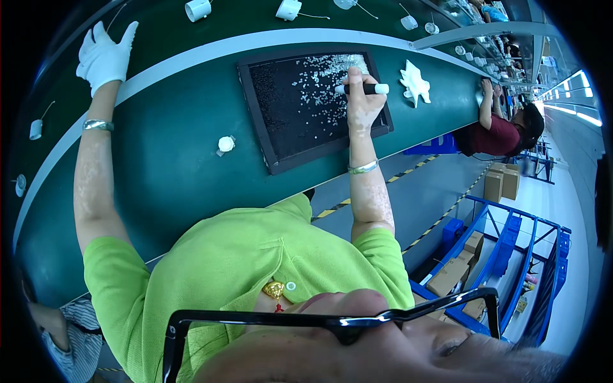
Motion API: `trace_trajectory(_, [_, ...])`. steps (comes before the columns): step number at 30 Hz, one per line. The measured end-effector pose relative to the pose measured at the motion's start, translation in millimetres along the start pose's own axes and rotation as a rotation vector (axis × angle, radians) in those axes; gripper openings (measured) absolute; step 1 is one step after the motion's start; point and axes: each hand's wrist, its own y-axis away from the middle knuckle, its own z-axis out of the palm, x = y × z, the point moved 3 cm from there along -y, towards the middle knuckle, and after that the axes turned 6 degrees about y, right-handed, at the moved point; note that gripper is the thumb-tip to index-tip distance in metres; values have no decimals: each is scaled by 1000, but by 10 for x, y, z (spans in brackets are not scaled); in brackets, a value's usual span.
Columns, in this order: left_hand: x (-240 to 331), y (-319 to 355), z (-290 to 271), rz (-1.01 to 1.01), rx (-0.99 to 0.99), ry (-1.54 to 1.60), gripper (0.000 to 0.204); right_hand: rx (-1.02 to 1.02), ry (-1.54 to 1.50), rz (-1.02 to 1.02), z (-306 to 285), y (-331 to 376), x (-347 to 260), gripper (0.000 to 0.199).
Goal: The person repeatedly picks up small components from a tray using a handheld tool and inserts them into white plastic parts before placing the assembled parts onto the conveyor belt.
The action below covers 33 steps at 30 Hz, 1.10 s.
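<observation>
Green workbench (185,115), cylinder (375,89) in right hand (363,107)

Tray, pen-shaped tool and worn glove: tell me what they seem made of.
Tray: probably plastic or painted wood, being rigid, dark and matte. Pen-shaped tool: likely plastic, with smooth black and white sections. Worn glove: seemingly white fabric, soft-looking, without shine.

"What sort of place was it?"
"A factory workshop: a green bench (185,108) ran beneath the right fingers (355,75), and white cylinders (288,9) were spaced beyond them."
"What lay to their right?"
"A co-worker (501,132) at the same bench, striped floor tape (414,168), and blue racks (509,239) that held cardboard boxes (447,275)."
</observation>
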Motion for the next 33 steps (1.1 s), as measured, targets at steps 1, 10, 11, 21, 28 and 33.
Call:
trace_trajectory(1, [103, 100, -139, 148, 246, 82, 78, -9, -4, 1, 42, -4, 5, 38])
trace_trajectory(10, [1132, 1194, -275, 178, -357, 999, 55, 32, 72, -58, 34, 18, -91, 32])
trace_trajectory(11, [1118, 1187, -281, 178, -361, 1002, 55, 32, 77, -57, 38, 18, -89, 32])
trace_trajectory(21, [1087, 1175, -276, 109, -438, 1119, 50, 1, 104, -38, 63, 7, -110, 30])
trace_trajectory(28, [1082, 1178, -291, 125, -430, 1114, 50, 50, 244, -306, 103, 8, -71, 26])
trace_trajectory(33, [1077, 1180, -272, 133, -431, 1094, 50, 28, -71, 22, 17, 52, -74, 28])
